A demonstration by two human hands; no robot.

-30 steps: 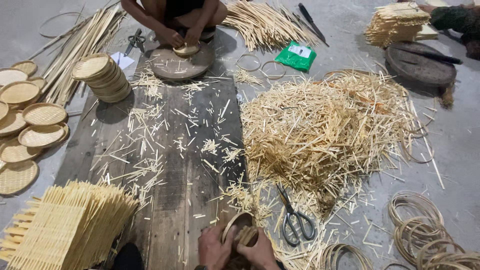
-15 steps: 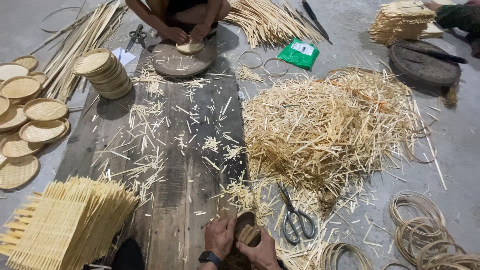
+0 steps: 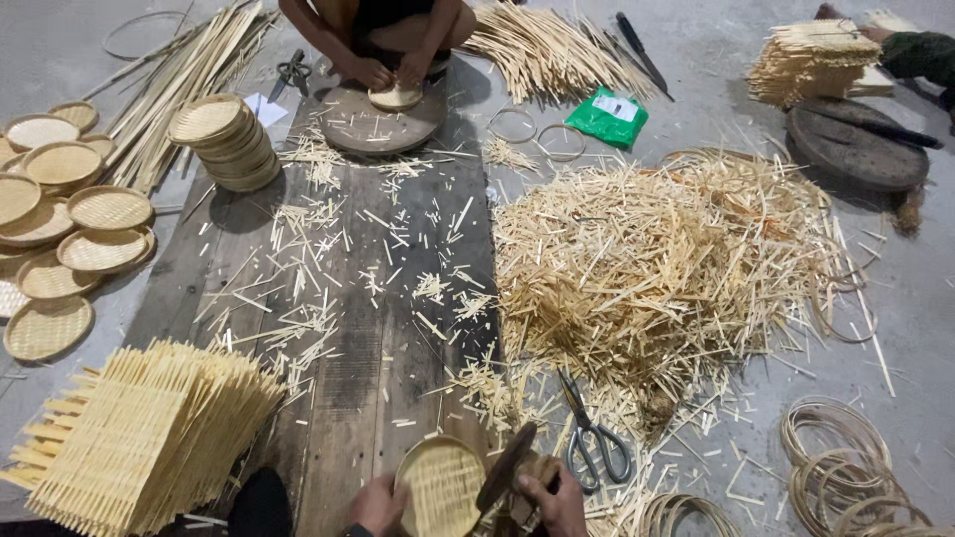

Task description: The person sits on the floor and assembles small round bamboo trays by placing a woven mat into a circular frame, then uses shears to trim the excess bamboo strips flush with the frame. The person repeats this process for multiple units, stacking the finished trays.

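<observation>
Since prev frame, round woven bamboo tray (image 3: 439, 487) is tilting up into fuller view at bottom centre; left hand (image 3: 376, 504) fingers gripping its rim, right hand (image 3: 553, 500) fingers clamping dark wooden-handled tool (image 3: 505, 467).

The bottom edge cuts off both the left hand (image 3: 378, 505) and right hand (image 3: 552, 502) at the wrist, and the lower part of the round woven tray (image 3: 439, 487). The co-worker (image 3: 383, 30) opposite is cut off above the knees.
</observation>
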